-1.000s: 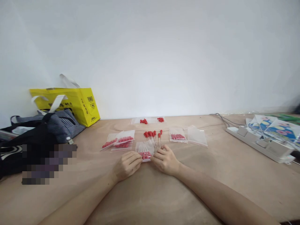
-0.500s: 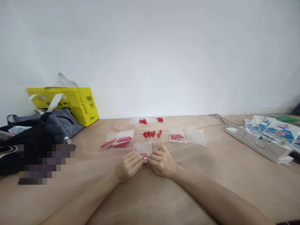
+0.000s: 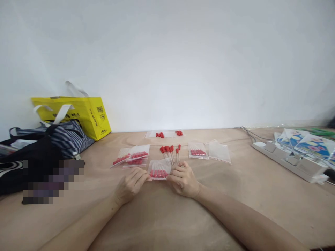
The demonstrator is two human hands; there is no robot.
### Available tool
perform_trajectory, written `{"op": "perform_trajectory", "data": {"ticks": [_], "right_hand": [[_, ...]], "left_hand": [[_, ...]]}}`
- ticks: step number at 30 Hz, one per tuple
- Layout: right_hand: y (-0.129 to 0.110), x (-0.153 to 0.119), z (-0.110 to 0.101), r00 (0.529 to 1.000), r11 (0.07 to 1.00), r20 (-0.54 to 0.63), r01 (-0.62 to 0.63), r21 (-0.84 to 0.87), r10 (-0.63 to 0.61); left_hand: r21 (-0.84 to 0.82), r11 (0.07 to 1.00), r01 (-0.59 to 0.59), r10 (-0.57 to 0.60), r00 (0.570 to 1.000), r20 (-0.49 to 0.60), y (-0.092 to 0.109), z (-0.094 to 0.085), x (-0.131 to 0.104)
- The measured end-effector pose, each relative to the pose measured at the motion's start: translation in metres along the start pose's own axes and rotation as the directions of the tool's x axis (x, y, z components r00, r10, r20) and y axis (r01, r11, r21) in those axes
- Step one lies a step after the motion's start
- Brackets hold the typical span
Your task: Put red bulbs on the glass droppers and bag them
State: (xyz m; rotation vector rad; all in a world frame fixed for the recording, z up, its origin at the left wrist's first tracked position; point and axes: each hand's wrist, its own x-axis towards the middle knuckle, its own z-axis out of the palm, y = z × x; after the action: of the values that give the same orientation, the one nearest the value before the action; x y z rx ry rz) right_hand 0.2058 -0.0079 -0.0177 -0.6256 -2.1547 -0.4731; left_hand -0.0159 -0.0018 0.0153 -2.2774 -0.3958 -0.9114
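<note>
Between my hands is a clear zip bag holding several red-capped droppers, their red ends along the near edge. My left hand pinches the bag's near left corner. At its near right corner, my right hand is closed on the bag, with its fingertips partly hidden. Just beyond lie loose droppers with red bulbs and thin clear stems. Filled zip bags overlap to the left. Another filled zip bag lies to the right, beside a flat zip bag with nothing visible inside.
Red bulbs lie on clear plastic near the wall. A yellow bag, a striped bag and dark cloth stand at the left. A white power strip with cables and colourful packets are at the right.
My left hand has slid left along the bag's near edge to its corner, uncovering the row of red bulbs. My right hand has stayed at the right corner.
</note>
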Motion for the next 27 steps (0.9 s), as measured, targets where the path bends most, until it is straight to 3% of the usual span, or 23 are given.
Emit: {"op": "perform_trajectory", "data": {"ticks": [6, 12, 16, 19, 23, 27], "right_hand": [[0.002, -0.004, -0.003, 0.996, 0.992, 0.015, -0.093, 0.088, 0.092], [0.004, -0.007, -0.003, 0.958, 0.944, 0.185, -0.256, 0.210, 0.219], [0.011, -0.009, 0.002, 0.956, 0.940, 0.203, -0.257, 0.225, 0.213], [0.014, -0.009, 0.003, 0.969, 0.933, 0.173, -0.221, 0.283, 0.177], [0.016, -0.009, 0.000, 0.976, 0.941, 0.103, -0.212, 0.264, 0.192], [0.031, -0.016, -0.016, 0.969, 0.916, 0.127, -0.242, 0.320, 0.212]], "left_hand": [[-0.185, 0.982, 0.023, -0.025, 1.000, -0.008, 0.001, -0.002, 0.000], [-0.273, 0.962, -0.020, 0.006, 0.999, -0.050, 0.016, -0.003, 0.007], [-0.427, 0.903, 0.045, -0.084, 0.994, -0.071, 0.024, -0.003, 0.009], [-0.472, 0.876, 0.102, -0.143, 0.988, -0.053, 0.019, -0.002, 0.005], [-0.525, 0.837, 0.154, -0.133, 0.988, 0.078, 0.009, 0.003, -0.005], [-0.493, 0.806, 0.328, -0.198, 0.934, 0.297, 0.007, 0.009, -0.009]]}}
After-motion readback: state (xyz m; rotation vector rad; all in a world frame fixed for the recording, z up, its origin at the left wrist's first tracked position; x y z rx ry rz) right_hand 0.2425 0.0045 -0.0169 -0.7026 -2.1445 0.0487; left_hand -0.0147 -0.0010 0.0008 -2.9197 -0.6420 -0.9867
